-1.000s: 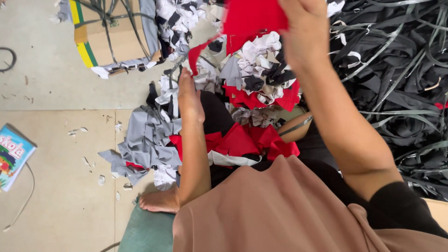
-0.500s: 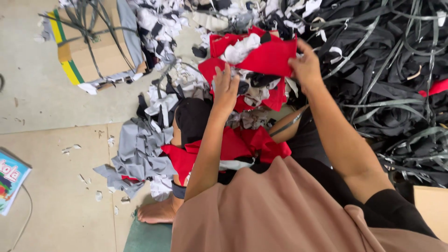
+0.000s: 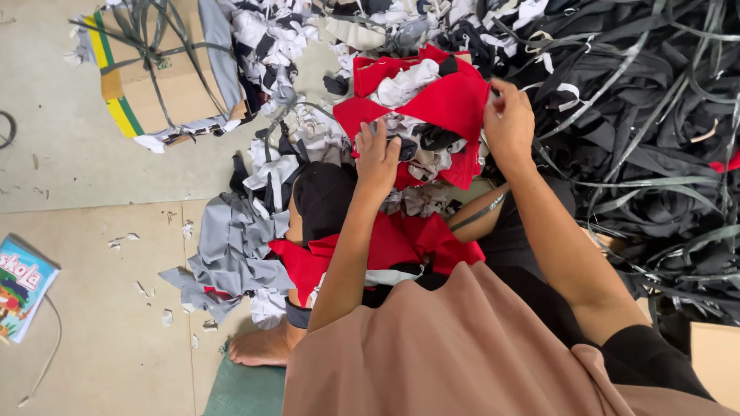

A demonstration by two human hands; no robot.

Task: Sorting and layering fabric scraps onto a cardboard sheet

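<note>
Change since the earlier views: the left hand (image 3: 378,154) rose from beside the knee to the red cloth (image 3: 451,108); the right hand (image 3: 509,123), which had lifted that cloth high, lowered it onto the scrap heap (image 3: 401,85). The bundle has gone from raised to resting on the pile. Judgement: the cloth is being used as a wrap or carrier for gathered offcuts, and both hands are now settling it.

Hand state:
- Left hand: fingers curled over the near edge of the red cloth and the grey-white scraps on it. Gripping.
- Right hand: pinched on the right edge of the red cloth, thumb and fingers closed on the fabric.

Location of the red cloth: on the floor heap directly ahead of the person, between both hands, with white and patterned scraps lying on top. More red pieces (image 3: 401,246) lie across the lap.

Surroundings:
- Black strips (image 3: 640,131): a large tangle at right, touching the heap.
- Grey offcuts (image 3: 231,254): on the floor at left, beside the bare foot (image 3: 258,348).

Packages and printed items:
- Box (image 3: 158,73): upper left, brown cardboard, rectangular, yellow and green band along one edge, tied with dark straps, scraps draped over it.
- Booklet (image 3: 21,286): far left edge on the floor, flat, rectangular, blue border, multicoloured cover.
- Second carton corner (image 3: 713,358): lower right, plain brown.
</note>
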